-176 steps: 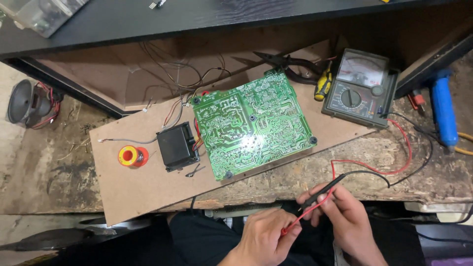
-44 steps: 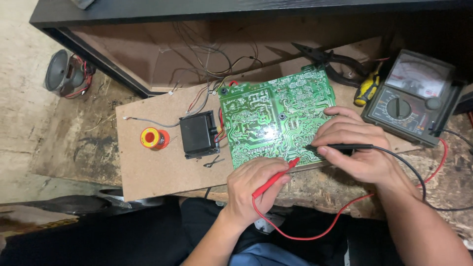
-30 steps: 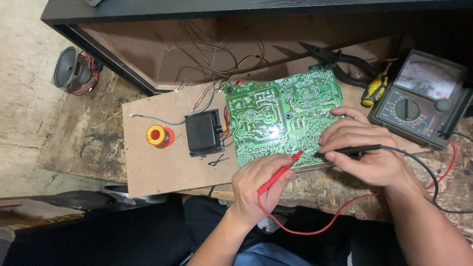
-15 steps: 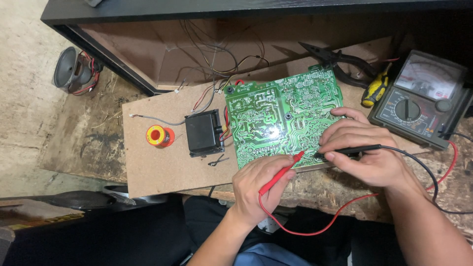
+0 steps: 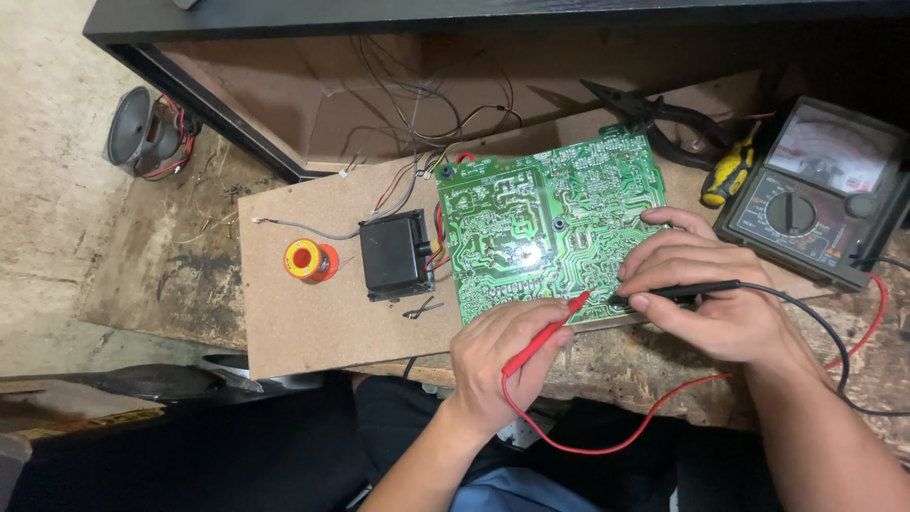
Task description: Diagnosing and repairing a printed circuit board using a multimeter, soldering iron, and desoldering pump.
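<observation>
With the left hand [image 5: 507,356] clamped on the red probe [image 5: 543,334] and the right hand [image 5: 706,294] on the black probe [image 5: 675,292], both tips should be kept steady on the green circuit board [image 5: 545,223] near the fibreboard panel's [image 5: 303,322] front edge.

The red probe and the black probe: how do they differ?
The red probe is in the left hand and slants up toward the green board; the black probe, in the right hand, lies almost level. Their cables match their colours. Both tips meet the board's near edge.
</observation>
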